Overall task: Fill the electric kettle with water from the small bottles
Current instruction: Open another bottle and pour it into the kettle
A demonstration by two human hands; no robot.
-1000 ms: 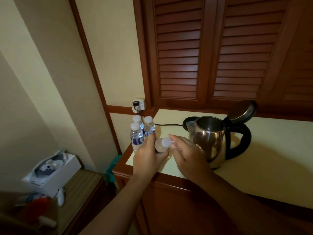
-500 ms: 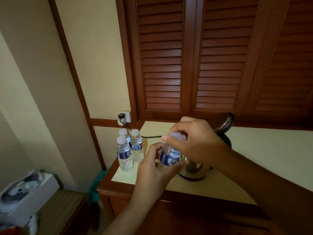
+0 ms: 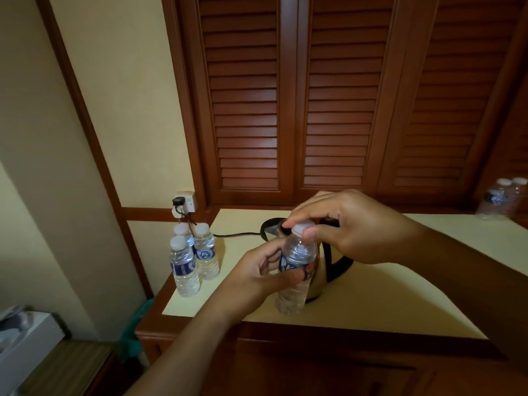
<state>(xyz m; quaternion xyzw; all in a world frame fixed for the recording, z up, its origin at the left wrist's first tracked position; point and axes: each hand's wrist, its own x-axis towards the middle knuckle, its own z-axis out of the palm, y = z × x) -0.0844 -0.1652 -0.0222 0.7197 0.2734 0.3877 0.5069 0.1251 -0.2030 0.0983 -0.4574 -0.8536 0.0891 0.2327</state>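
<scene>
My left hand (image 3: 261, 274) grips a small clear water bottle (image 3: 295, 281) around its blue label, holding it upright in front of the kettle. My right hand (image 3: 351, 227) pinches the bottle's white cap (image 3: 301, 228) from above. The steel electric kettle (image 3: 320, 270) with a black handle stands just behind the bottle on the cream counter (image 3: 400, 304), mostly hidden by my hands. Three more capped small bottles (image 3: 194, 257) stand together at the counter's left end.
A black cord (image 3: 234, 234) runs from the kettle to a wall socket (image 3: 185, 202) behind the three bottles. Two further bottles (image 3: 501, 198) stand at the far right. Louvred wooden doors rise behind the counter. A white box (image 3: 23, 338) lies on a low table at lower left.
The bottle went from tilted low over the counter's front edge to upright in front of the kettle. My right hand moved from beside the cap to gripping it from above. The view shifted.
</scene>
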